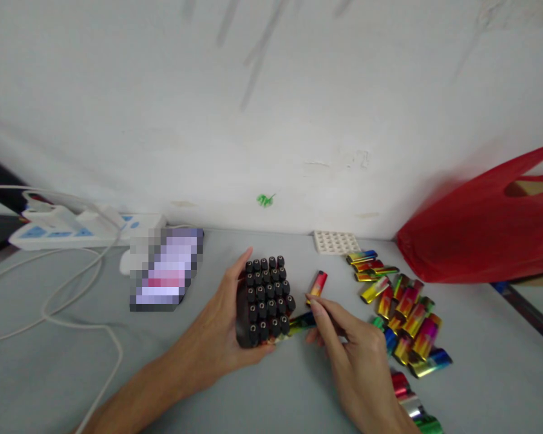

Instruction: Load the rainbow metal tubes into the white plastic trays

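My left hand (221,328) is wrapped round a compact block of black-topped pieces (266,295). They stand in rows, and each has a small light ring on its top. One piece at the block's right side sticks out slightly. My right hand (348,343) pinches the near end of a shiny red and gold sleeve (317,284) between thumb and forefinger. Between the block and my right fingers lies a blue and green shiny sleeve (301,322), partly hidden. Whether my right fingers touch it, I cannot tell.
Many shiny coloured sleeves (409,307) lie piled at the right. Behind them are a white perforated tray (336,242) and a red plastic bag (470,229). A phone (167,271), a power strip (140,224) and white cables (81,326) occupy the left. A wall closes off the back.
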